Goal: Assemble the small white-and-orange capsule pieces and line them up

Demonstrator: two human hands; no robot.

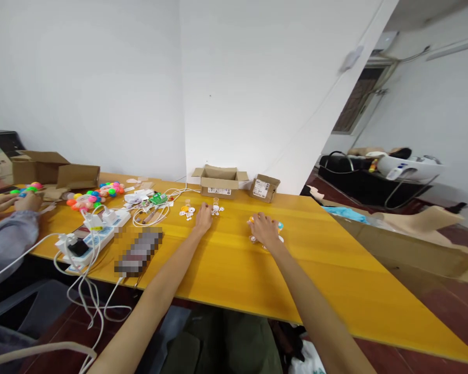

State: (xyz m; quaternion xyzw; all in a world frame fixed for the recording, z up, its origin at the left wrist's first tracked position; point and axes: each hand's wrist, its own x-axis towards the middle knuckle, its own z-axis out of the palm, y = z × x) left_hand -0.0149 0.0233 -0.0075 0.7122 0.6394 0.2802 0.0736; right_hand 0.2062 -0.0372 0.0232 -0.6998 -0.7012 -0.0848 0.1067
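At the middle of a yellow-brown bench [234,270], the left hand [204,219] keeps its fingers bent close together, just beside small white pieces [216,209]; whether they grip one cannot be told. To its right, the right hand [264,227] curves its fingers over small coloured and white parts [281,226], partly hiding them, its grip unclear. Behind stand an open cardboard box [220,184] and a smaller box [264,188]. Farther left are a white power strip [113,227], colourful balls [95,197] and another person's hands [27,201].

Two labelled boxes [218,183] [264,188], one power strip [108,234], uncountable white parts [216,209]
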